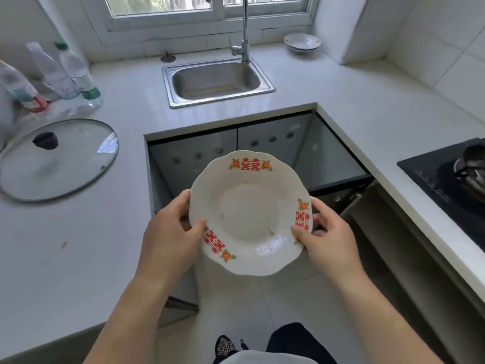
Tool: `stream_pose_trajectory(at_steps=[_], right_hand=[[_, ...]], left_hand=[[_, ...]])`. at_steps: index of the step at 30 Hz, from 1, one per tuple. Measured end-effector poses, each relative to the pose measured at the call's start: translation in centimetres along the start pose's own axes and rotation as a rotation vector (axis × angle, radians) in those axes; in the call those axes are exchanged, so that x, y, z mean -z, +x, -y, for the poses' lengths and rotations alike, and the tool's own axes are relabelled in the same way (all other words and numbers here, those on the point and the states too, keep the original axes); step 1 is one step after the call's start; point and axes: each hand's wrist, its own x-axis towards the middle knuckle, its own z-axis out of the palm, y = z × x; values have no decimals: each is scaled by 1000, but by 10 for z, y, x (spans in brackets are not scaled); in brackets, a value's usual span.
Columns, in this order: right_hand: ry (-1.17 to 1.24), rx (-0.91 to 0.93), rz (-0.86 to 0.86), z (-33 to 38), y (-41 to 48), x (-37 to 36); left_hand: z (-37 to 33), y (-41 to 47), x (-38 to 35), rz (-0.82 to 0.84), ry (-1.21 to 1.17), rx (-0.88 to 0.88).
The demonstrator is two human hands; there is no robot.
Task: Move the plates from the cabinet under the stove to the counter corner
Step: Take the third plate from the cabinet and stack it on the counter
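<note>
Left grip [170, 232] and right grip [329, 232] are both closed on the plate [249, 214]. Each pinches its scalloped rim from opposite sides, thumb on the upper face and fingers curled underneath. I see the plate face up, white with red and orange prints round the rim. It is held in the air over the floor [236, 298], in the gap between the arms of the bench [78, 258], and touches no edge of it. Ahead of it are the grey cabinet doors [194, 153] below the sink [265, 74]. On the right a grey door [333, 151] appears swung out into the gap, just beyond the plate's far right rim. The stove [433, 177] is set in the right arm of the bench. At the back right corner of the bench, close to the wall, sits a small stack of bowls [301, 43], with open white surface between it and the sink rim, and the tap [245, 30] to its left. On the left arm a glass lid [65, 166] lies flat near the inner edge, bottles [76, 74] behind it toward the back left corner, and open surface nearer me
</note>
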Motion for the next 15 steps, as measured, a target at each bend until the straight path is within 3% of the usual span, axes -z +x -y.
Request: stream_pose_trajectory(at_steps=[15], right_hand=[[61,62,1,68,165,-33]], left_hand=[[-15,172,12,-27,46,-38]])
